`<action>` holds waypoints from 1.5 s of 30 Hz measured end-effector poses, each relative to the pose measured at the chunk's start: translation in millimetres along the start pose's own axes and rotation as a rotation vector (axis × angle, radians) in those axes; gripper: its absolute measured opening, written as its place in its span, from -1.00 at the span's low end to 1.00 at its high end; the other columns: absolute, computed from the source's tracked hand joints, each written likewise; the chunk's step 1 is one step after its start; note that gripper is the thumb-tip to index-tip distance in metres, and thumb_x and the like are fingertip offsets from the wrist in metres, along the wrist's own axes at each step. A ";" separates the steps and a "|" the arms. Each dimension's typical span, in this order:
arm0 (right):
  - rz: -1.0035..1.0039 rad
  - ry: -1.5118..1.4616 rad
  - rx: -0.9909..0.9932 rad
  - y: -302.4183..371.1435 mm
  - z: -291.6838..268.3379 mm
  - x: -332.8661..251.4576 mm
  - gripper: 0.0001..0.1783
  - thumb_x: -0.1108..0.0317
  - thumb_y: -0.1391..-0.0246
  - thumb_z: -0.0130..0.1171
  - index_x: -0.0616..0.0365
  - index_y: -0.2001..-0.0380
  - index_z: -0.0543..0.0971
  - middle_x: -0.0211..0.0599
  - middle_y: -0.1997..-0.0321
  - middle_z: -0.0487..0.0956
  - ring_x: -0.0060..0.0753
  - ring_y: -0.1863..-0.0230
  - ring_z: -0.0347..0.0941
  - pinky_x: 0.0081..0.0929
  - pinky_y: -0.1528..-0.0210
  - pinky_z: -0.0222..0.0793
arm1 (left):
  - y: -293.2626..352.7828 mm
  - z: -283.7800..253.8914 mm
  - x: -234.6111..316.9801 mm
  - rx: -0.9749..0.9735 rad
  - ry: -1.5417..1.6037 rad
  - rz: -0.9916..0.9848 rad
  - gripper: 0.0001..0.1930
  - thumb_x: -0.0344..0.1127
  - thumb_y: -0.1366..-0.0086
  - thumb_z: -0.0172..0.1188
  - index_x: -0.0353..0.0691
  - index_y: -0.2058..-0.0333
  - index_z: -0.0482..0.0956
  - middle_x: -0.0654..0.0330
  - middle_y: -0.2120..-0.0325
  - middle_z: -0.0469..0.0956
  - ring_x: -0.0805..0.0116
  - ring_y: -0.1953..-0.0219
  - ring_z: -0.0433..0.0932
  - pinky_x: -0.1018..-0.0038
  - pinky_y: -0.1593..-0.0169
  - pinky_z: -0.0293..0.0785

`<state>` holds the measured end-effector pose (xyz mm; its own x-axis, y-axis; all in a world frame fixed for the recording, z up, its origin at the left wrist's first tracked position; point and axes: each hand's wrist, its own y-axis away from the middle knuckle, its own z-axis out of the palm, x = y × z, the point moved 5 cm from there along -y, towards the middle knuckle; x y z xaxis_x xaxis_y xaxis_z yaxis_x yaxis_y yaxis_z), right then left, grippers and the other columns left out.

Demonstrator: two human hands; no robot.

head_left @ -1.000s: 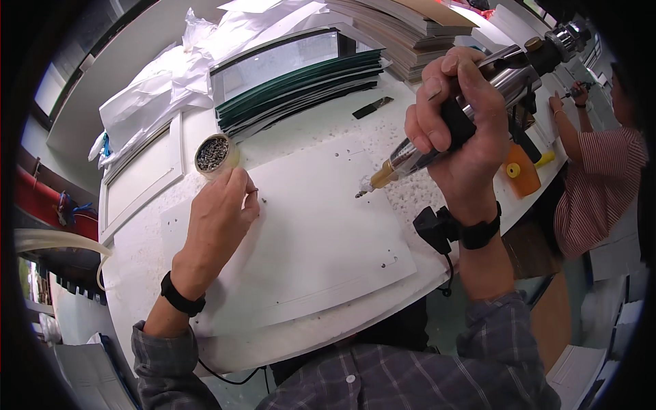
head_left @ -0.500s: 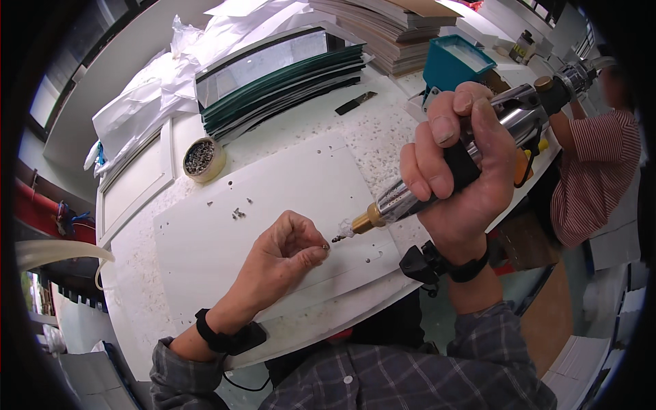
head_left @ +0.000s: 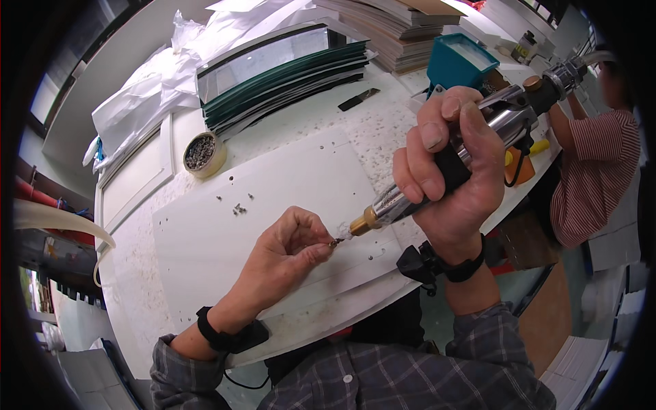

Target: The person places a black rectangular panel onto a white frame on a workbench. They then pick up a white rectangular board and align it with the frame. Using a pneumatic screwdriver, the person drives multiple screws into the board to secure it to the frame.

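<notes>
My right hand (head_left: 454,160) is wrapped round a metal power screwdriver (head_left: 396,205) with a brass-coloured nose, its hose running off to the upper right. The tool points down to the left, over a white panel (head_left: 205,273). At its bit, my left hand (head_left: 290,253) pinches a small screw (head_left: 334,243) between thumb and forefinger, and bit and screw head appear to meet. Several loose screws (head_left: 239,209) lie on the panel beyond my left hand. A round tub (head_left: 217,160) full of screws stands at the panel's far left edge.
Behind the panel lies a stack of dark green-edged framed sheets (head_left: 287,82), with a flat dark blade (head_left: 359,100) to its right. A teal container (head_left: 461,61) and stacked boards (head_left: 403,34) stand farther back. A person in a striped shirt (head_left: 594,171) is at the right.
My left hand has shifted slightly right and up, bringing the screw onto the driver's bit. The screwdriver has moved slightly left.
</notes>
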<state>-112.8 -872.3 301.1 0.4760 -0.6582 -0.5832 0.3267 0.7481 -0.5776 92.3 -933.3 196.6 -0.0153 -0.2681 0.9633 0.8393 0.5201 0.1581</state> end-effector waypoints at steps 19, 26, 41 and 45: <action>0.253 0.541 -0.022 0.4 23.0 -12.7 -0.77 0.30 -0.24 0.21 0.21 0.25 0.42 -0.18 0.50 0.50 -0.62 0.75 0.26 -0.57 0.69 0.29 | -29.9 56.0 11.6 0.003 -0.724 0.210 -0.84 -0.52 -0.31 0.20 -0.25 0.15 0.47 0.16 0.31 0.70 0.14 0.27 0.61 0.31 0.18 0.53; 0.239 0.475 -0.052 3.0 24.2 -9.5 -0.78 0.31 -0.26 0.20 0.21 0.27 0.42 -0.19 0.50 0.50 -0.63 0.75 0.26 -0.58 0.68 0.30 | -31.9 49.7 6.9 -0.001 -0.640 0.178 -0.83 -0.53 -0.31 0.17 -0.27 0.12 0.48 0.14 0.31 0.69 0.14 0.25 0.62 0.32 0.15 0.53; 0.296 0.573 -0.157 19.6 13.6 9.4 -0.78 0.36 -0.24 0.23 0.10 0.31 0.35 -0.32 0.52 0.46 -0.66 0.67 0.30 -0.61 0.67 0.21 | -32.5 52.2 9.8 -0.043 -0.759 0.169 -0.78 -0.53 -0.40 0.03 -0.30 0.00 0.39 -0.10 0.17 0.61 -0.12 0.11 0.61 0.15 0.01 0.50; 0.440 0.549 -0.204 15.3 27.7 16.9 -0.78 0.38 -0.21 0.25 0.10 0.29 0.36 -0.30 0.51 0.47 -0.66 0.65 0.31 -0.61 0.65 0.22 | -29.3 44.6 5.0 -0.033 -0.726 0.199 -0.82 -0.50 -0.41 0.02 -0.31 0.04 0.38 -0.17 0.20 0.59 -0.21 0.11 0.57 0.10 0.00 0.48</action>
<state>-77.1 -869.6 298.2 0.0324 -0.2881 -0.9570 0.0152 0.9576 -0.2878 43.4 -913.8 206.5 -0.2065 0.4362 0.8758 0.8795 0.4750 -0.0292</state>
